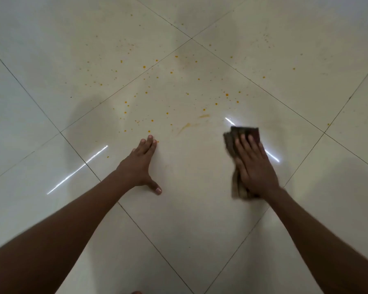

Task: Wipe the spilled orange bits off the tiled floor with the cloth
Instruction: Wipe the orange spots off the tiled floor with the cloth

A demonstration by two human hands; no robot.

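Glossy cream ceramic tiles make up the tiled floor (pixel 189 219), laid diagonally to the head camera's view, with thin dark grout lines crossing between them; about nine tiles show in whole or in part, and two bright streaks of reflected light lie on them. Two bare forearms reach in from the bottom edge, one hand each. The left hand (pixel 139 166) is pressed flat on the central tile, palm down, its fingers straight and close together and the thumb splayed out to the side, holding nothing. The right hand (pixel 254 166) lies flat on top of one dark brown, crumpled cloth (pixel 245 132), fingers extended and slightly spread, pressing it against the same central tile; the cloth sticks out beyond the fingertips and trails back under the wrist, and its edges are blurred. The small orange bits (pixel 172 92) are scattered in dozens, too many and too fine to count, mostly over the far half of the central tile and onto the three tiles beyond it. The nearest specks lie just beside the left fingertips, while the cloth sits to the right of the main scatter. Two pale orange smears (pixel 186 126) mark the tile between the hands, ahead of them.
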